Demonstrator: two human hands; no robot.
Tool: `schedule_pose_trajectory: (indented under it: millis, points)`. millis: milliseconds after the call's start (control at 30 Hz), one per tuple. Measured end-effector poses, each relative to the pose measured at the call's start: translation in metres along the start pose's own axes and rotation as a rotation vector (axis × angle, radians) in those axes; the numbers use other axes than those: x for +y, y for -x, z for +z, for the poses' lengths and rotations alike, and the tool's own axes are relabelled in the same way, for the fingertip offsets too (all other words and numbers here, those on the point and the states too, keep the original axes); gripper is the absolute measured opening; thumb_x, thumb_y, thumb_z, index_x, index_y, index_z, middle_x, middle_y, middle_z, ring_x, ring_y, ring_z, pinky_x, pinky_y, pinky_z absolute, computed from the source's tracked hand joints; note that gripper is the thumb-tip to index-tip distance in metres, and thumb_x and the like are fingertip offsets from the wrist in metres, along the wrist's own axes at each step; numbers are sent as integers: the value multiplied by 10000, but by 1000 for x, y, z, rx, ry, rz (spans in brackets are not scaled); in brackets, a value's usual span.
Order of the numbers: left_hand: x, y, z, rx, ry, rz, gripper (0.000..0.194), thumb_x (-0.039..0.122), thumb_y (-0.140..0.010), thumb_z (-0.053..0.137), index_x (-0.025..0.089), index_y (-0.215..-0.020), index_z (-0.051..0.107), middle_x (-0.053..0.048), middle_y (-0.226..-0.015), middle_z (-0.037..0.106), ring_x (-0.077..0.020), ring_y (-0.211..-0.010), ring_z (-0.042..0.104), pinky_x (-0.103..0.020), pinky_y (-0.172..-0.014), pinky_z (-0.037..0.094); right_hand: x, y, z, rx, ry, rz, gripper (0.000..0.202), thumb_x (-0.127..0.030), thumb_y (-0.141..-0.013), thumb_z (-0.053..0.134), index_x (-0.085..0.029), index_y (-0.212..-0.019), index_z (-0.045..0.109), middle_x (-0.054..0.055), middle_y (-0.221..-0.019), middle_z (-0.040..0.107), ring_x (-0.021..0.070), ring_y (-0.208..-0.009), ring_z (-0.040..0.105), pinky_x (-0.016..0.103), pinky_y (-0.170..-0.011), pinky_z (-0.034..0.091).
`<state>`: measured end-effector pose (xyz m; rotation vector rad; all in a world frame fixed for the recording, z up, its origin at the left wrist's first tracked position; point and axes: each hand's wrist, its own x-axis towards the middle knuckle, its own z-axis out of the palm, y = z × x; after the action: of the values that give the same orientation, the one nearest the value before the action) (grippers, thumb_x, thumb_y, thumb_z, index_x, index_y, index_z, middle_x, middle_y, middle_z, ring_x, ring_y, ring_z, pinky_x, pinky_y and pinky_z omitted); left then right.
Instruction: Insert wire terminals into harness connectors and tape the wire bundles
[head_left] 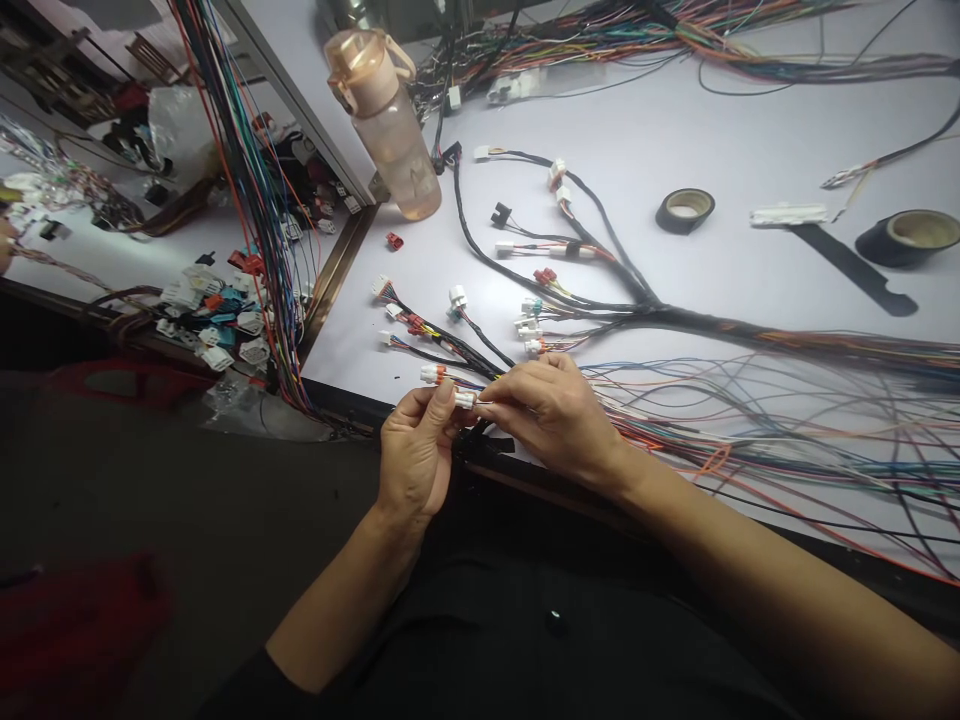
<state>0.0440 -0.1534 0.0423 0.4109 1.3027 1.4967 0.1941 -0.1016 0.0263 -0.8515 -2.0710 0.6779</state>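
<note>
Between the thumb and fingers of my left hand (420,450) is a small white connector (465,399), held near the table's front edge. My right hand (559,415) pinches a thin wire (486,403) at the connector's right end; whether its tip sits inside the housing is too small to tell. Just beyond my fingers lies a white-and-orange connector (433,374). Past it, a black-taped wire harness (697,320) spreads into branches tipped with white, red and teal connectors. Loose coloured wires (750,420) run off to the right beside my right forearm.
A peach water bottle (397,150) stands at the back left, near a loose red connector (394,241). Rolls of black tape (685,211) lie at right. Hanging wires (240,180) drop over the left side, before a pile of connectors (217,310). More wire bundles (735,55) cross the back.
</note>
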Motion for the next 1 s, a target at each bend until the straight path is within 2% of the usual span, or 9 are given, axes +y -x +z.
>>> schedule_pose_trajectory:
  millis: [400,633,1000]
  points:
    - [2,2,-4,-42,-83,61,167,256,-682,818,152,-696,688,3,-663,698,-98,-591,648,-229,-642,554,-5,1,1,18,35,-88,143,-217,-926,569,-170,-836,669,16,-744,665,143,-710,530,313,-719,321]
    - [5,3,-4,-33,-71,24,175,243,-671,823,146,-695,679,5,-675,688,-93,-593,645,-217,-630,552,-7,0,-1,-8,0,-33,141,-209,-932,553,-179,-838,652,17,-771,672,143,-725,532,313,-711,329]
    - [2,5,-5,-19,-13,-36,179,246,-673,825,141,-723,688,3,-708,691,-84,-628,645,-200,-637,551,-6,5,8,47,25,-10,171,-228,-945,536,-187,-821,645,9,-767,680,134,-727,537,323,-732,312]
